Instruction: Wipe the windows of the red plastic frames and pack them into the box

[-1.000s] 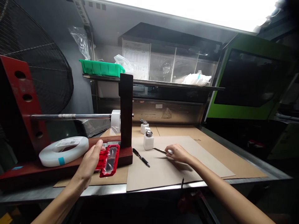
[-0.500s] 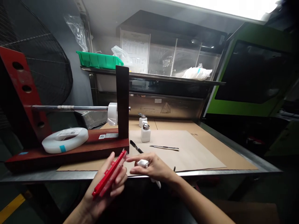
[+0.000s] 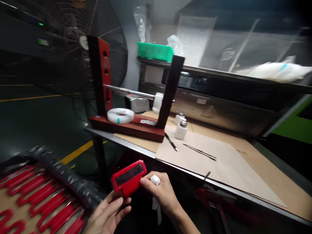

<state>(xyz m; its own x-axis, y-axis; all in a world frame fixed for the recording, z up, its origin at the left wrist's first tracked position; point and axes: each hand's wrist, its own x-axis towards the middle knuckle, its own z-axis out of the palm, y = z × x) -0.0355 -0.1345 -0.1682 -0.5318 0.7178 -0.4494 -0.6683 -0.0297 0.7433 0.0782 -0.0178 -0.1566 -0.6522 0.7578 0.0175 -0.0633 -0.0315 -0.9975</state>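
A red plastic part (image 3: 130,187) with a dark rectangular window is in my left hand (image 3: 108,211), just off the table's front edge. The fingers of that hand are closed on its lower side. My right hand (image 3: 164,193) is closed around a bunched white cloth (image 3: 155,179), and a tail of it hangs below the palm. The right thumb and fingertip are at the right end of the red part, and seem to touch it.
At lower left a bin lined with black plastic (image 3: 65,174) holds rows of several red parts (image 3: 41,196). On the table are a wooden stand (image 3: 131,131) with a tape roll (image 3: 120,116), white bottles (image 3: 181,131), a black pen (image 3: 171,142) and tweezers (image 3: 200,151). A fan (image 3: 73,42) stands behind.
The view has swung left, bringing the bin of red parts into sight. The red part has turned from edge-on to show its dark window. Both hands keep their hold.
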